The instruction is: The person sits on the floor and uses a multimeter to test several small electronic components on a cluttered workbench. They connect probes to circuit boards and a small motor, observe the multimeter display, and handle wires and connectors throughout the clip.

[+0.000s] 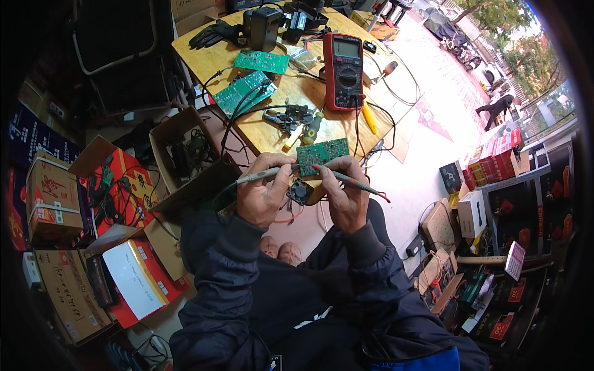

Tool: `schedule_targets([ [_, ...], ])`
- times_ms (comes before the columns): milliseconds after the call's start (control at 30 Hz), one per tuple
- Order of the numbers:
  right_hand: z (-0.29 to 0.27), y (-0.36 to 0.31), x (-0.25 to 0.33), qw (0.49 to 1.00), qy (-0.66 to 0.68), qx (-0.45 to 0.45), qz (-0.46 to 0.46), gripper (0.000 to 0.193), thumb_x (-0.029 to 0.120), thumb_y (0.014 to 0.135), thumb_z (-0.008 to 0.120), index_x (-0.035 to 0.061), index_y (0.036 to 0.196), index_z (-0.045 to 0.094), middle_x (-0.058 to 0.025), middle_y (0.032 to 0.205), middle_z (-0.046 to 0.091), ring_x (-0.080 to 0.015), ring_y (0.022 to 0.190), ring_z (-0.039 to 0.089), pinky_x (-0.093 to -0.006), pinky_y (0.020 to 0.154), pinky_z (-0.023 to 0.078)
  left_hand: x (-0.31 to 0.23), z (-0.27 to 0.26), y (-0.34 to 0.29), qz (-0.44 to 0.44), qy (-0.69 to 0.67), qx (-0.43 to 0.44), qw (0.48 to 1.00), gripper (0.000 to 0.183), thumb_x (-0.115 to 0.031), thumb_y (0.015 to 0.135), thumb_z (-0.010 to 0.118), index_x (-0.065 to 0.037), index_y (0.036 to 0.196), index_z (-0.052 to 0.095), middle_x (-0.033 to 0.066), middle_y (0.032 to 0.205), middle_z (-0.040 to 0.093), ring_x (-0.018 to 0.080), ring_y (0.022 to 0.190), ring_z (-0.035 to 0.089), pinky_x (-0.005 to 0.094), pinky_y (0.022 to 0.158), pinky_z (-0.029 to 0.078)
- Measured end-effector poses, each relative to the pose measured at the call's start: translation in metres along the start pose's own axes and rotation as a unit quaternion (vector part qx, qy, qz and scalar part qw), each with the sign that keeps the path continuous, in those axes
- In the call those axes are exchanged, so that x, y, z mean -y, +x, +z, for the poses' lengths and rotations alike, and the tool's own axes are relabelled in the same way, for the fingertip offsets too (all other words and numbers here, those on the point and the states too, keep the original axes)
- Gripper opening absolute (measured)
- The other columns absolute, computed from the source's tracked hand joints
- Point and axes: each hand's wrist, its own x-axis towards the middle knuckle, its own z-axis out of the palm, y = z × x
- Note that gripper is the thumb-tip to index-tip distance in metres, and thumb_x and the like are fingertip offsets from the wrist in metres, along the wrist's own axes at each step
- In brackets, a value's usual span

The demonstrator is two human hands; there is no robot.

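Observation:
Between my hands, above my lap, a small green circuit board (323, 151) is tilted with its component side up. My left hand (258, 196) pinches a grey test probe (258, 175) whose end meets the board's lower left edge. In my right hand (348, 201) is a second grey test probe (359, 184); its red tip lies over the board's lower edge. Whether either tip touches a contact is too small to tell. Just below the board shows a small black fan (299, 191). A red multimeter (344, 71) rests on the table beyond, leads running from its lower end.
On the wooden table (297, 86) lie two larger green boards (244, 94), a black glove (215, 34), a screwdriver (314, 127) and a yellow-handled tool (369, 117). Open cardboard boxes (192, 148) with cables stand at left. Shelves and boxes (492, 161) line the right.

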Motion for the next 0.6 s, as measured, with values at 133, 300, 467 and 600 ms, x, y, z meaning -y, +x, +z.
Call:
schedule_targets([
  [133,0.000,0.001,-0.002,1.000,-0.009,-0.003,-0.004,0.012,0.007,0.102,0.065,-0.0027,0.105,0.059,-0.0056,0.077,0.065,-0.0100,0.065,0.064,-0.0254,0.059,0.050,-0.003,0.000,0.000,-0.016,-0.011,-0.003,1.000,0.013,0.001,0.105,0.057,0.003,0.114,0.066,0.0119,0.118,0.071,0.0171,0.110,0.067,0.0299,0.100,0.052],
  [300,0.001,0.000,-0.007,0.999,0.032,-0.006,-0.004,0.015,0.009,0.102,0.066,-0.0033,0.105,0.059,-0.0064,0.080,0.066,-0.0104,0.067,0.065,-0.0255,0.061,0.051,-0.006,0.000,0.000,-0.009,0.000,0.000,1.000,0.013,0.001,0.105,0.057,0.003,0.115,0.066,0.0121,0.117,0.070,0.0179,0.111,0.067,0.0302,0.101,0.052],
  [467,0.000,-0.001,-0.008,0.998,0.057,-0.005,0.011,0.015,0.009,0.102,0.066,-0.0036,0.106,0.059,-0.0075,0.084,0.067,-0.0108,0.067,0.066,-0.0261,0.062,0.052,-0.006,0.001,0.001,-0.001,0.002,0.000,1.000,0.013,0.001,0.105,0.057,0.003,0.115,0.066,0.0123,0.117,0.070,0.0181,0.111,0.067,0.0303,0.101,0.052],
  [600,0.004,-0.002,-0.013,0.997,0.076,-0.032,0.006,0.015,0.009,0.102,0.067,-0.0029,0.106,0.059,-0.0079,0.087,0.067,-0.0101,0.071,0.065,-0.0262,0.061,0.052,-0.005,0.000,0.001,0.004,0.009,0.001,1.000,0.013,0.001,0.106,0.057,0.003,0.115,0.066,0.0123,0.118,0.070,0.0180,0.110,0.067,0.0302,0.101,0.052],
])
